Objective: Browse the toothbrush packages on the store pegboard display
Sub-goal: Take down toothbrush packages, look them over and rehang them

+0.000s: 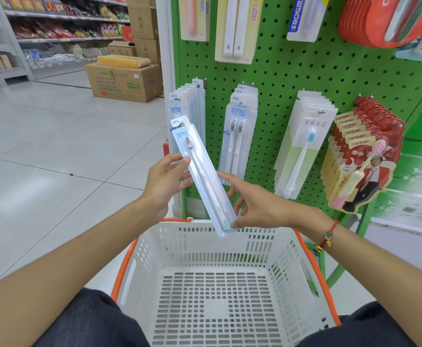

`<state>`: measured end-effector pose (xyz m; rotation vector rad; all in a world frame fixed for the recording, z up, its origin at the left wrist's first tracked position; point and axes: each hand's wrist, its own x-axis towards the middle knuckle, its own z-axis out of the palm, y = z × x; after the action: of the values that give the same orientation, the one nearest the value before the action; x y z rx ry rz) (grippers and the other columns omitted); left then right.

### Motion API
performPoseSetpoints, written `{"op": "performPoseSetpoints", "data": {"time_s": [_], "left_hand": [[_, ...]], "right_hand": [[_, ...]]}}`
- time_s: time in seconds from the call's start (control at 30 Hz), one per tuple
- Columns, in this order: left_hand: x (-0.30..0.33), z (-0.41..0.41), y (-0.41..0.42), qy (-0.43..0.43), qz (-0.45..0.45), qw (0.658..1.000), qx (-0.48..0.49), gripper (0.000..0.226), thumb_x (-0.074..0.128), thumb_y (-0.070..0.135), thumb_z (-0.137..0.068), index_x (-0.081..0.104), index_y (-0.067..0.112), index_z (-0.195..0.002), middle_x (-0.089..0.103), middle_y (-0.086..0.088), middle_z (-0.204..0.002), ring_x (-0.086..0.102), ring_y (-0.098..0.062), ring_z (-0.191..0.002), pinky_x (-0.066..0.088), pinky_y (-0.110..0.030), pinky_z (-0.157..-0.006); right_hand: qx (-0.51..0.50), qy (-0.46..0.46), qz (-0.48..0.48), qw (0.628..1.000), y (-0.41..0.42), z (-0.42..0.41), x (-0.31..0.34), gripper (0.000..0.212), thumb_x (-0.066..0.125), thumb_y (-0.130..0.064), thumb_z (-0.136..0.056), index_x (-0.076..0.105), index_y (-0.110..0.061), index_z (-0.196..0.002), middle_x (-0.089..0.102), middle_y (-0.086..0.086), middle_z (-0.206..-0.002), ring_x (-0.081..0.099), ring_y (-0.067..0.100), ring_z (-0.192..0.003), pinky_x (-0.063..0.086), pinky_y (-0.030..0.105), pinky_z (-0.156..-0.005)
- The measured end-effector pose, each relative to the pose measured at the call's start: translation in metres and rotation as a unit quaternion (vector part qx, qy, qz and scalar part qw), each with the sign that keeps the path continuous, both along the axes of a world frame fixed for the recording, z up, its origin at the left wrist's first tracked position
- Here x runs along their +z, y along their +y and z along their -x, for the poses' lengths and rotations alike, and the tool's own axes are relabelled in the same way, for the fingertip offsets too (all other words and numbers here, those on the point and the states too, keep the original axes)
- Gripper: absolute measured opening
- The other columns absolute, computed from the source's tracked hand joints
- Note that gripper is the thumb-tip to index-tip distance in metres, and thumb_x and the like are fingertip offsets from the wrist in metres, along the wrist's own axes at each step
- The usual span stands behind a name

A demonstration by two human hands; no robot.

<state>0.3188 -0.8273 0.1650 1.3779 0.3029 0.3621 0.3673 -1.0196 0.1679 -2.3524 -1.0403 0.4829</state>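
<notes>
Above the white shopping basket [220, 249], the right hand [260, 205] pinches the foot of a single-toothbrush blister pack [201, 176] while the left hand [166, 179] grips its upper half. Examining step; next likely rehang beyond the fingertips on the green pegboard [305, 78].

View: single head-worn wide-angle camera, no second view to overlap.
Position: close before the green pegboard [305, 78], directly above the white basket [205, 249].
Facing: forward and down, pegboard upper right, basket at bottom centre.
Edges: store aisle left of the pegboard; lines bow outward.
</notes>
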Motion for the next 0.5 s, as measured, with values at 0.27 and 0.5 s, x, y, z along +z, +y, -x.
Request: {"op": "performPoseSetpoints", "data": {"time_s": [0.27, 0.5], "left_hand": [[0.000, 0.002, -0.002, 0.028, -0.046, 0.997, -0.057, 0.021, 0.059, 0.020, -0.095, 0.062, 0.009, -0.112, 0.070, -0.007, -0.104, 0.071, -0.010, -0.081, 0.058, -0.020, -0.073], [-0.002, 0.005, -0.011, 0.055, -0.161, 0.975, -0.146, 0.022, 0.061, 0.026, -0.093, 0.064, 0.009, -0.108, 0.068, -0.018, -0.107, 0.068, -0.019, -0.087, 0.058, -0.028, -0.080]], "right_hand": [[-0.042, -0.027, -0.072, 0.996, 0.000, -0.005, -0.002, 0.078, 0.073, -0.019, -0.085, 0.029, -0.034, -0.148, 0.055, -0.012, -0.106, 0.060, 0.011, -0.096, 0.050, 0.032, -0.089], [-0.143, -0.059, -0.183, 0.971, 0.003, -0.008, 0.003, 0.048, 0.071, -0.026, -0.087, 0.049, -0.024, -0.129, 0.062, -0.011, -0.092, 0.065, 0.015, -0.085, 0.053, 0.036, -0.084]]}}
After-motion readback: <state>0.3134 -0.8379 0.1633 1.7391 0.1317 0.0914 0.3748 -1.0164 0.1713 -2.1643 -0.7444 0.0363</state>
